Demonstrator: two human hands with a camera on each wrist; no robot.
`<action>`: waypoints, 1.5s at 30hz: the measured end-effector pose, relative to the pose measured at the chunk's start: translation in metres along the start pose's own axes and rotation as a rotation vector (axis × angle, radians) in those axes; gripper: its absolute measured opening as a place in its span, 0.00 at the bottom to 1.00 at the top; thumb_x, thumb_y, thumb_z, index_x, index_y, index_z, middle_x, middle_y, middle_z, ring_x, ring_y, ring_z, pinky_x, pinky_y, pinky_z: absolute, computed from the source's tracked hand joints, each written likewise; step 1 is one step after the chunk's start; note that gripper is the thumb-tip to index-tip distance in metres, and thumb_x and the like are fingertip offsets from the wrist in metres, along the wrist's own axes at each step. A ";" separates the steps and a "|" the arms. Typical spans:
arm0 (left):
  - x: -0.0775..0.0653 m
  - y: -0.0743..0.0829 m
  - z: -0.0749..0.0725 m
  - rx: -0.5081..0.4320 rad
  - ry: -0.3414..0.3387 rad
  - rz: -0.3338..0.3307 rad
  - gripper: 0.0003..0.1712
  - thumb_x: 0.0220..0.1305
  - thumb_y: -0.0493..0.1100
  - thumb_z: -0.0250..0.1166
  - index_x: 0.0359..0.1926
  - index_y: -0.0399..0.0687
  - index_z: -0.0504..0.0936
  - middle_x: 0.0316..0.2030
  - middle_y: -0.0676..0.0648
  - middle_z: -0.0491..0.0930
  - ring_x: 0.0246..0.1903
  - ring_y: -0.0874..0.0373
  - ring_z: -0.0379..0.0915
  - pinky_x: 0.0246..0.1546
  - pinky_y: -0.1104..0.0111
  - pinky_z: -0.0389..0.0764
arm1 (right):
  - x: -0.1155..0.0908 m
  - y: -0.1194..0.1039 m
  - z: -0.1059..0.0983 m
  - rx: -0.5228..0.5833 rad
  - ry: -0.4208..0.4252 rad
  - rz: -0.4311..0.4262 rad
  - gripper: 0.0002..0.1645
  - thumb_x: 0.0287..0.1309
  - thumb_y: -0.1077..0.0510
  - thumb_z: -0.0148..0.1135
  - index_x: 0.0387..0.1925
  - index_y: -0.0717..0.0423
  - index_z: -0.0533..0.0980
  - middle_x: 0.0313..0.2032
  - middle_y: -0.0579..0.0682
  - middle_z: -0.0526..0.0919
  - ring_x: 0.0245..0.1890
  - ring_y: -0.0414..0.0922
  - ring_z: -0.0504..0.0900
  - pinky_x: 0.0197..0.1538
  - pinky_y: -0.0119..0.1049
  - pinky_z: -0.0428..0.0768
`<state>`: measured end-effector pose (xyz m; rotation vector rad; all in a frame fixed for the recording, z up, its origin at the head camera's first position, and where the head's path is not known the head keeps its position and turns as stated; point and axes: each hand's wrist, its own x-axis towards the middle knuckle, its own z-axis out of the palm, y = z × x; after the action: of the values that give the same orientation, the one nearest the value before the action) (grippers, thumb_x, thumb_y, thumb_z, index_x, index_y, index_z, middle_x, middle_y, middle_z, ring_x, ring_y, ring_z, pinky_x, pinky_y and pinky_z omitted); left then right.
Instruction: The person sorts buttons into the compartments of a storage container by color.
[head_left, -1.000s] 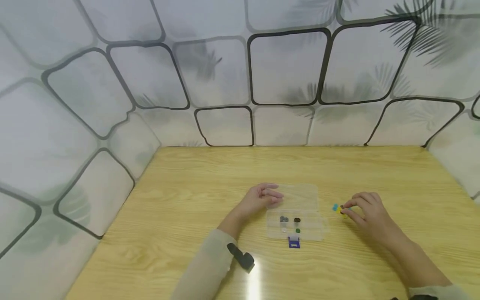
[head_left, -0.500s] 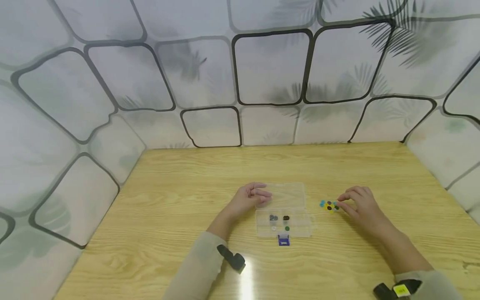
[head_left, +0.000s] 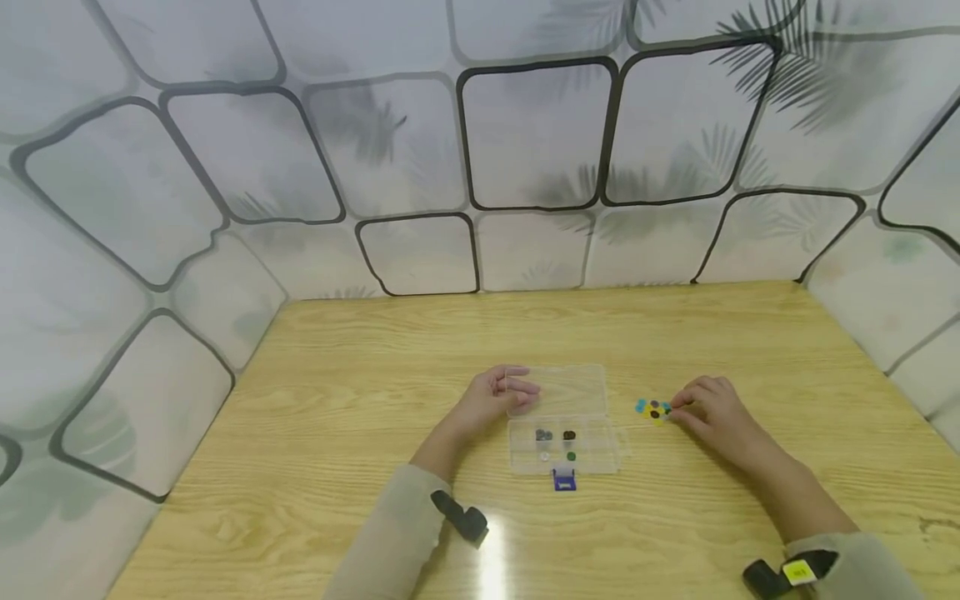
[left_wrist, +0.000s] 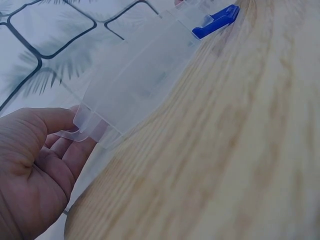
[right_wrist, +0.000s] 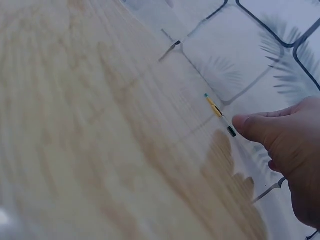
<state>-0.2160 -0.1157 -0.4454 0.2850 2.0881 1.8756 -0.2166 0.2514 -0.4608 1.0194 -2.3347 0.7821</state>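
A clear plastic box lies opened out on the table, its lid toward the wall and its blue latch toward me. Grey, dark brown, white and green button-like discs sit in its compartments. At the lid's left side my left hand pinches the edge, thumb against the plastic and fingers behind; the left wrist view shows this grip too. My right hand has thumb and index fingertips drawn close together at the right side of a cluster of blue, yellow and dark discs. Whether they pinch a disc, I cannot tell.
The wood-grain table runs back to a pale wall covering with dark rounded outlines and leaf shadows. Black wrist cameras are strapped over both sleeves. A small clear tab juts from the box's right side.
My right fingertips have drawn back from over the disc cluster to its right side, uncovering more of it. The left hand keeps its place at the lid. The head view has turned slightly right.
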 end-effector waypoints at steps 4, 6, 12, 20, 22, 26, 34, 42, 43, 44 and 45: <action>0.000 0.000 0.000 -0.003 0.001 0.011 0.25 0.64 0.28 0.52 0.62 0.38 0.67 0.49 0.40 0.81 0.47 0.53 0.81 0.50 0.69 0.81 | -0.001 0.003 0.002 0.014 0.014 -0.054 0.14 0.55 0.49 0.63 0.28 0.56 0.78 0.31 0.47 0.76 0.35 0.41 0.67 0.39 0.31 0.65; 0.000 0.000 0.000 -0.006 -0.001 0.015 0.25 0.64 0.28 0.52 0.62 0.38 0.67 0.49 0.40 0.81 0.47 0.53 0.80 0.51 0.69 0.81 | -0.001 0.003 0.003 0.020 0.016 -0.067 0.16 0.58 0.46 0.60 0.28 0.56 0.78 0.30 0.47 0.76 0.34 0.41 0.67 0.38 0.31 0.65; 0.000 0.000 0.000 -0.016 -0.011 0.026 0.24 0.65 0.29 0.53 0.62 0.37 0.67 0.49 0.39 0.81 0.47 0.53 0.80 0.50 0.68 0.81 | -0.002 0.003 0.004 0.009 -0.002 -0.029 0.08 0.45 0.61 0.72 0.27 0.53 0.78 0.30 0.45 0.76 0.34 0.39 0.66 0.37 0.30 0.65; 0.000 -0.001 0.000 -0.009 -0.010 0.029 0.24 0.65 0.28 0.52 0.62 0.37 0.67 0.49 0.39 0.81 0.47 0.53 0.81 0.50 0.68 0.81 | -0.003 0.000 0.003 -0.027 -0.049 0.035 0.16 0.35 0.68 0.74 0.28 0.51 0.78 0.31 0.43 0.76 0.35 0.39 0.66 0.37 0.29 0.66; 0.000 -0.002 0.000 -0.017 -0.011 0.025 0.25 0.64 0.28 0.52 0.62 0.37 0.67 0.49 0.39 0.81 0.47 0.53 0.81 0.50 0.68 0.81 | -0.004 -0.001 0.002 -0.032 -0.057 0.055 0.15 0.37 0.67 0.74 0.28 0.50 0.78 0.31 0.42 0.76 0.36 0.39 0.66 0.37 0.29 0.66; 0.001 -0.002 0.000 -0.030 -0.008 0.012 0.25 0.64 0.28 0.53 0.62 0.38 0.67 0.49 0.39 0.81 0.48 0.53 0.80 0.50 0.68 0.81 | -0.003 -0.004 -0.002 -0.041 -0.085 0.106 0.12 0.42 0.66 0.72 0.29 0.51 0.78 0.33 0.43 0.75 0.37 0.39 0.65 0.37 0.28 0.66; 0.001 -0.002 0.000 -0.013 -0.003 0.011 0.25 0.64 0.29 0.53 0.62 0.39 0.67 0.49 0.40 0.81 0.47 0.53 0.81 0.50 0.69 0.81 | 0.001 -0.006 -0.005 -0.044 -0.062 0.084 0.09 0.45 0.63 0.71 0.28 0.52 0.78 0.32 0.45 0.75 0.36 0.43 0.66 0.38 0.32 0.64; 0.000 -0.001 0.000 -0.024 -0.006 0.009 0.24 0.64 0.29 0.53 0.62 0.38 0.67 0.49 0.40 0.81 0.47 0.53 0.80 0.50 0.68 0.82 | 0.006 -0.012 -0.007 -0.049 -0.050 0.044 0.10 0.44 0.63 0.71 0.28 0.53 0.77 0.33 0.46 0.75 0.37 0.44 0.67 0.40 0.34 0.65; 0.000 -0.001 0.000 -0.026 -0.006 0.008 0.24 0.65 0.29 0.53 0.62 0.38 0.67 0.49 0.40 0.81 0.48 0.53 0.80 0.50 0.68 0.82 | 0.007 -0.014 -0.007 -0.050 -0.047 0.034 0.10 0.43 0.64 0.71 0.28 0.54 0.77 0.33 0.46 0.76 0.37 0.44 0.68 0.41 0.35 0.65; 0.000 -0.001 0.000 -0.025 -0.004 0.007 0.24 0.65 0.29 0.53 0.62 0.38 0.67 0.49 0.40 0.81 0.48 0.53 0.80 0.50 0.68 0.82 | 0.009 -0.015 -0.006 -0.047 -0.043 0.020 0.11 0.42 0.65 0.71 0.29 0.55 0.77 0.33 0.47 0.76 0.37 0.45 0.68 0.41 0.35 0.65; 0.000 0.000 0.001 -0.023 -0.005 0.009 0.24 0.65 0.29 0.53 0.62 0.38 0.67 0.49 0.40 0.81 0.48 0.53 0.80 0.50 0.68 0.82 | 0.010 -0.016 -0.006 -0.045 -0.038 0.008 0.10 0.43 0.64 0.71 0.29 0.55 0.77 0.33 0.47 0.76 0.37 0.45 0.68 0.41 0.35 0.66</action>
<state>-0.2157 -0.1152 -0.4459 0.2936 2.0641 1.9015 -0.2088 0.2415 -0.4452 1.0149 -2.3784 0.7156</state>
